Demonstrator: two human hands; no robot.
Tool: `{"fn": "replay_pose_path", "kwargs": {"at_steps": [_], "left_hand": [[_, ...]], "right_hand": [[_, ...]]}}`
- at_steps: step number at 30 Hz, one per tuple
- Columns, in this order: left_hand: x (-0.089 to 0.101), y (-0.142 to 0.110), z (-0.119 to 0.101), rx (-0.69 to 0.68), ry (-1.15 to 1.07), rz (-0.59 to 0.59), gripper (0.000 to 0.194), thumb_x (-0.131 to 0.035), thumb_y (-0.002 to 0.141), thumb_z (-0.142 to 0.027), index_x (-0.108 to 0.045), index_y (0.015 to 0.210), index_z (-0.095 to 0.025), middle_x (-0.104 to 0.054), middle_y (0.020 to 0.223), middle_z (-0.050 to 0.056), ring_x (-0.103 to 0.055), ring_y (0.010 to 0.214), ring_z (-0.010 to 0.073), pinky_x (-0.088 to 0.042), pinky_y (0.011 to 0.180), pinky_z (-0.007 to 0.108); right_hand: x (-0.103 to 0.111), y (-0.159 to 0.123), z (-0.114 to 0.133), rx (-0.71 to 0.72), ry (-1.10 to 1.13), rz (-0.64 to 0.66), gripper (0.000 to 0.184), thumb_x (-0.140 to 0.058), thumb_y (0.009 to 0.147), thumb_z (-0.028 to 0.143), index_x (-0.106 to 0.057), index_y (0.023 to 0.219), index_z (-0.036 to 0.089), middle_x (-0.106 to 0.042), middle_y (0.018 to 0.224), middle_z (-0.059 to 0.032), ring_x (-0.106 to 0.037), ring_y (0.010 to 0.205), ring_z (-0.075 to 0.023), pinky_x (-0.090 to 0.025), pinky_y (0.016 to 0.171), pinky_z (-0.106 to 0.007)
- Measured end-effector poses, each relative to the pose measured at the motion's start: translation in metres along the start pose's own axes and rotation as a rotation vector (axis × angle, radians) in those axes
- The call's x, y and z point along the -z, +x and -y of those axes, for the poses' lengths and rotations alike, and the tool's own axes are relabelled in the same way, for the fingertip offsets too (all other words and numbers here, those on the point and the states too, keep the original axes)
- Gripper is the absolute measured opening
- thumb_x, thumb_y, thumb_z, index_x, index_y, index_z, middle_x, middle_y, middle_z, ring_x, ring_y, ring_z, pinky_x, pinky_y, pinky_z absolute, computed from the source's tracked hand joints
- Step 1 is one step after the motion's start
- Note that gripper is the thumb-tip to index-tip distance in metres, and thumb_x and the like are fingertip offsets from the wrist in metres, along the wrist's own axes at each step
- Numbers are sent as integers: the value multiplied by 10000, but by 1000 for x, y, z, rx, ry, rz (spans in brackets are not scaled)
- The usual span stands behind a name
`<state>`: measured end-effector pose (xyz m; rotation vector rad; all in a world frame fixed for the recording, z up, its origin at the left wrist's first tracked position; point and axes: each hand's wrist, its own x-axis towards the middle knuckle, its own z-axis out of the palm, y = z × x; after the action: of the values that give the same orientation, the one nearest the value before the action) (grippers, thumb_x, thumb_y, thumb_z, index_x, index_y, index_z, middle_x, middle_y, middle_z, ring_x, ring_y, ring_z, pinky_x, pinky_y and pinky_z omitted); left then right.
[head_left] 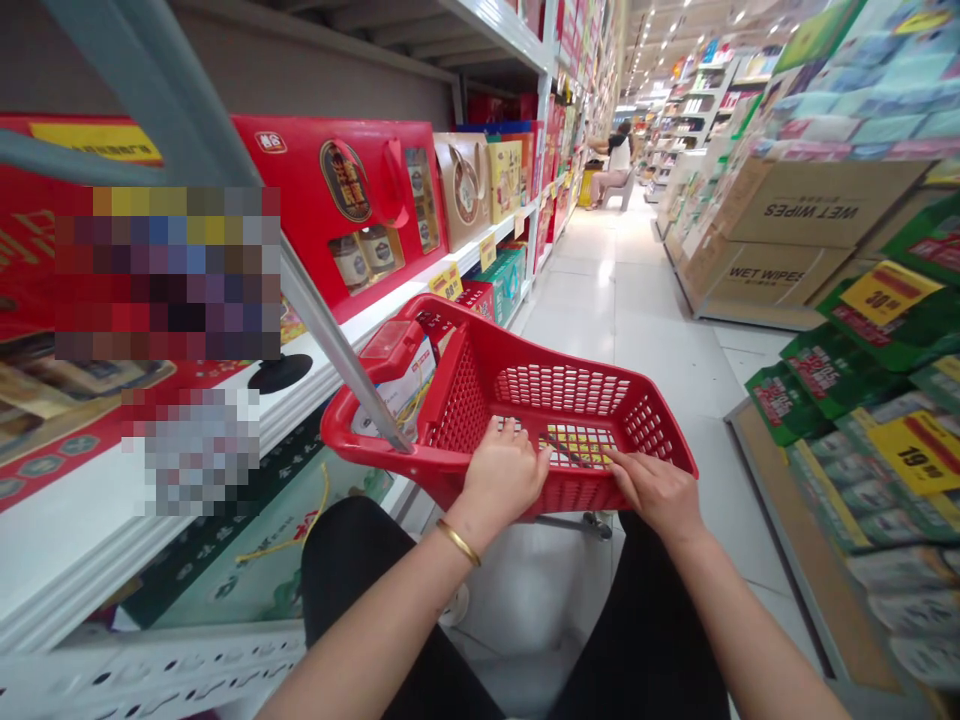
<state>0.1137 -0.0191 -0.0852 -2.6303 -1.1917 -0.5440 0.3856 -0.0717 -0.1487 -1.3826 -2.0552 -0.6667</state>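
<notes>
A red plastic shopping cart stands at an angle in front of my knees. My left hand is bent over its near rim, fingers reaching inside and thumb pointing right. Farther right on that rim, my right hand has its fingers curled over the edge. Something yellow with a dark line across it shows at the basket's bottom, too unclear to name. A grey metal pole rises from the cart's left end towards the upper left. A gold bangle circles my left wrist.
On the left shelf stand a red gift box and a beige gift box; a green box lies lower. Cartons marked wet wipes and green packs line the right side. Down the aisle, a person sits.
</notes>
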Motion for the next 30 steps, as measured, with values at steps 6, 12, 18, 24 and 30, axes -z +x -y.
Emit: {"fn": "replay_pose_path", "kwargs": {"at_steps": [6,12,18,24,30], "left_hand": [[2,7,6,-23,-28,1,405,-454,1052,-327,-778,962,-102,-780,987,161,-677,1129,310,-386,1115,521],[6,6,26,-60,-12,13,373,-467,1047,-314,-779,934,-143,-792,948,120,-696,1085,291,-402,1101,516],[9,5,38,-88,-36,27,384,-463,1046,-298,-783,875,-171,-799,945,97,-705,1075,272,-400,1104,505],[6,8,39,-78,-16,-6,407,-455,1050,-309,-793,887,-150,-800,939,114,-711,1062,282,-409,1096,510],[7,8,46,-76,-15,-1,390,-464,1048,-298,-802,929,-145,-805,983,109,-714,1077,283,-388,1131,511]], "right_hand": [[0,2,10,-44,0,-46,187,-629,988,244,-755,1124,215,-792,913,-5,-711,743,-98,-472,700,-232],[-1,7,27,-47,0,-75,170,-649,982,234,-751,1117,217,-788,913,1,-706,747,-103,-465,724,-237],[0,4,32,-32,-9,-47,193,-636,991,247,-738,1151,214,-793,927,-9,-704,752,-103,-468,723,-239],[-3,6,40,-106,-32,-82,198,-650,977,226,-737,1154,216,-795,953,-20,-714,791,-130,-484,774,-259],[-22,29,77,-142,29,-65,249,-663,969,238,-722,1211,228,-790,1038,-43,-731,896,-170,-500,847,-290]]}}
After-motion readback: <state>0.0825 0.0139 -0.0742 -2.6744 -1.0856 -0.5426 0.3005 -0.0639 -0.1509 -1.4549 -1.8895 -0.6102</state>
